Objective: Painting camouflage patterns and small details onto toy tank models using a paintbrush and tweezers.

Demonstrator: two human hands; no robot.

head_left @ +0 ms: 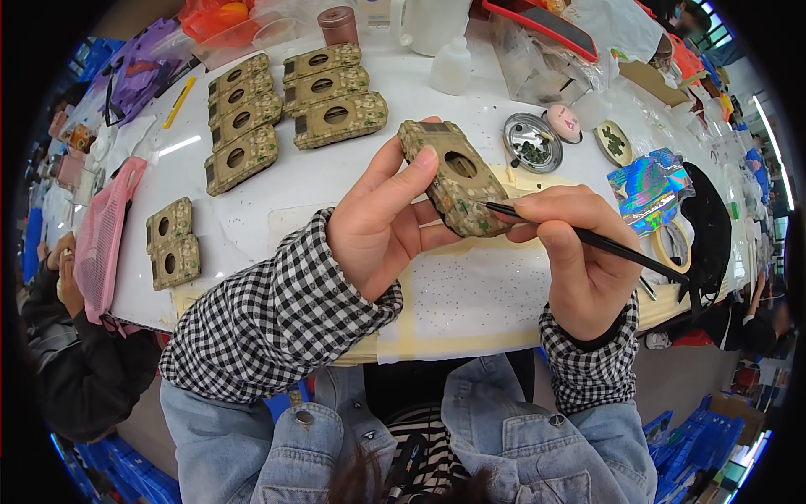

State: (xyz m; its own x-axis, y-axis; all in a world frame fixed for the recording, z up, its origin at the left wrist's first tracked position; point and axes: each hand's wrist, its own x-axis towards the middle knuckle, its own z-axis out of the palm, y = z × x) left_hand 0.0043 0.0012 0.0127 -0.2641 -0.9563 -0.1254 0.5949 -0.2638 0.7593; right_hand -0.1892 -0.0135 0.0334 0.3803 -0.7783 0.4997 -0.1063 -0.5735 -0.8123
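Observation:
A camouflage-painted model tank hull [477, 181] with an oval hole in its top is tilted up in my left hand [374, 214]. The left thumb presses on its upper face while the fingers support it from beneath. My right hand [592, 260] pinches a pair of black tweezers [609, 245], whose tips meet the hull's surface below the hole. Small green and orange flecks dot the hull near those tips; whether the tweezers grip a piece is too small to tell. More such hulls [340, 120] lie in rows at the far left, and two others [175, 262] sit nearer me.
Beyond my right hand are a round metal dish [509, 153] and a pale oval dish [625, 160], both holding green bits. A tape roll [672, 250], shiny pouch [646, 189] and black bag [714, 227] lie right. A white bottle [452, 67] stands behind. Someone sits at left.

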